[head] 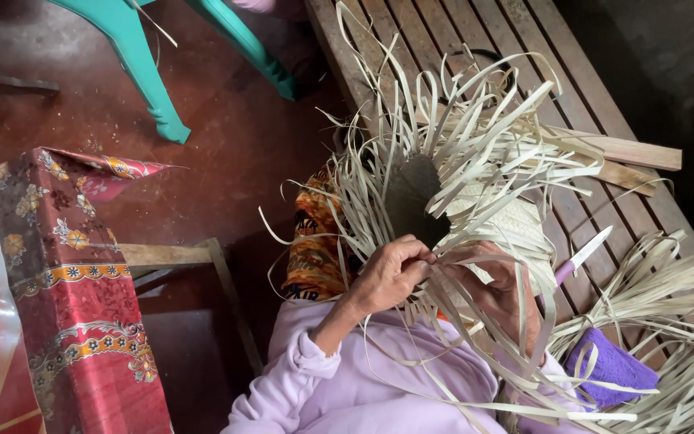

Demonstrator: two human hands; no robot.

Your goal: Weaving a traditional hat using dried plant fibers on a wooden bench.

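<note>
A half-woven piece of pale palm-leaf strips (475, 173) rests against my lap, its loose ends fanning upward around a dark gap. My left hand (391, 273) pinches one of the strips near the lower edge of the weave. My right hand (500, 293) lies right beside it, partly hidden under several strips, with its fingers on the strips at the same spot. Both of my sleeves are pale lilac.
A wooden slatted bench (524, 40) runs under the work. A knife with a purple handle (580, 257) lies on it, beside a purple cloth (612, 366) and a heap of loose strips (676, 321). A teal plastic chair leg (142, 64) and a floral cloth (74, 281) stand left.
</note>
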